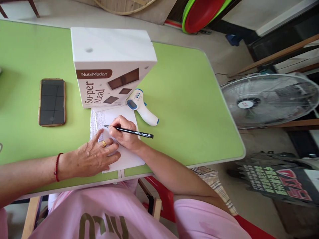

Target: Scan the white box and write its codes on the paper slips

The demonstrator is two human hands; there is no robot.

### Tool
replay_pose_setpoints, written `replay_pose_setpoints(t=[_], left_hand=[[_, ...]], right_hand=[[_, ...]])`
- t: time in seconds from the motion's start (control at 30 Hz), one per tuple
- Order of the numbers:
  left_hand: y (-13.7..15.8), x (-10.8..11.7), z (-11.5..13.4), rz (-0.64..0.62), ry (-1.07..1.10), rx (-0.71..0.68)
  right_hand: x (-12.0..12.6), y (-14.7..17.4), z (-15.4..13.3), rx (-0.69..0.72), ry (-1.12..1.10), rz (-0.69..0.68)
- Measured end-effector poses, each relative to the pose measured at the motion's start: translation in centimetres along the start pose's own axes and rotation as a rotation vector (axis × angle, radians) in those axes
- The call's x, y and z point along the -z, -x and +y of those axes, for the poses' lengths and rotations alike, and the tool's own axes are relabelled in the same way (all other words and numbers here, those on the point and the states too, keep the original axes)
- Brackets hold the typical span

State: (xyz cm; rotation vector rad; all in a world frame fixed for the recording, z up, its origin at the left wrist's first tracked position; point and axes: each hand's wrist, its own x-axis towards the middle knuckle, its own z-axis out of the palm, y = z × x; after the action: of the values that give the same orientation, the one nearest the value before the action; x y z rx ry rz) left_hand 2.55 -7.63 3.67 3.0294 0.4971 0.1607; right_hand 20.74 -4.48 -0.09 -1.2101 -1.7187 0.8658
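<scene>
Black pen (134, 132) is pinched in my right hand (126, 137) over the paper (129, 160). My left hand (93, 155) lies spread on it, gripping nothing; lifting might let it skid.

The white-edged green tabletop (186, 99) carries a phone (52, 102), a box (113, 68) to its right, paper (129, 158) at the box's foot, and a thermometer (142, 108).

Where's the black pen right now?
In the head view, left of centre, the black pen is in the right hand, its tip by the paper's writing, just above the left hand.
</scene>
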Motion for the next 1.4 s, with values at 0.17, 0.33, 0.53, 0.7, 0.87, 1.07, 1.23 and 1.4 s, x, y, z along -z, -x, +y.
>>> replay_pose_setpoints(t=[0.17, 0.33, 0.53, 0.7, 0.87, 1.07, 1.23, 1.4], left_hand=[[-0.01, 0.03, 0.02, -0.020, -0.009, -0.003], [-0.04, 0.11, -0.05, -0.025, -0.011, -0.001], [-0.04, 0.19, -0.02, -0.015, -0.006, -0.001], [-0.07, 0.14, -0.03, -0.013, -0.005, -0.001], [-0.10, 0.25, -0.11, -0.009, -0.010, -0.002], [-0.11, 0.23, -0.04, -0.020, -0.004, 0.004], [-0.06, 0.07, 0.00, -0.009, 0.002, 0.002], [-0.03, -0.25, -0.15, 0.000, 0.047, 0.013]], right_hand=[[0.08, -0.09, -0.37, -0.025, 0.005, -0.031], [0.19, -0.28, -0.79, -0.056, 0.029, -0.049], [0.24, -0.31, -0.85, -0.056, 0.028, -0.052], [0.18, -0.21, -0.50, -0.042, 0.024, -0.035], [0.07, -0.14, -0.21, -0.007, 0.029, 0.004], [0.15, -0.22, -0.37, -0.008, 0.045, -0.043], [0.20, -0.13, -0.28, 0.003, 0.032, -0.043], [0.11, -0.15, -0.33, 0.004, 0.037, -0.012]])
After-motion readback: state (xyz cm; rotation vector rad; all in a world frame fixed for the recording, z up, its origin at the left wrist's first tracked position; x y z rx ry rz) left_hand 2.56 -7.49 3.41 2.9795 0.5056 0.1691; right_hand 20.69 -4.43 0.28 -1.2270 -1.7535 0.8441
